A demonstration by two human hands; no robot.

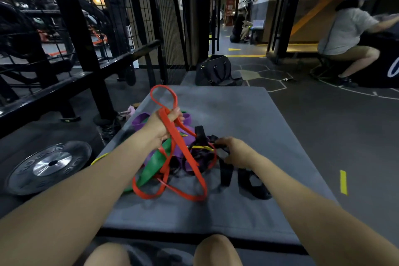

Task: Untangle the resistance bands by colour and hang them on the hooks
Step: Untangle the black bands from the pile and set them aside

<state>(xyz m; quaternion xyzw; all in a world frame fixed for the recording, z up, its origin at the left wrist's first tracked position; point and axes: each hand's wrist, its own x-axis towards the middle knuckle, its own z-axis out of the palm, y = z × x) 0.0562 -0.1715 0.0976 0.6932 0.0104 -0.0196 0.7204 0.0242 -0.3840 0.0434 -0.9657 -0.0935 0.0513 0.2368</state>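
Observation:
A tangle of resistance bands lies in the middle of a grey mat point(248, 112). My left hand point(160, 124) grips the red band point(185, 153) and holds a loop of it up above the pile; the rest of the red band trails down in loops onto the mat. A green band point(154, 164), a purple band point(140, 120), a thin yellow band point(201, 147) and a black band point(225, 170) are knotted together under it. My right hand point(234, 151) pinches the black band at the pile's right side. No hooks are in view.
A black metal rack point(86, 54) with mesh stands to the left, and a weight plate point(48, 165) lies on the floor beside the mat. A black bag point(214, 69) sits beyond the mat's far edge. A seated person point(347, 34) is at the far right.

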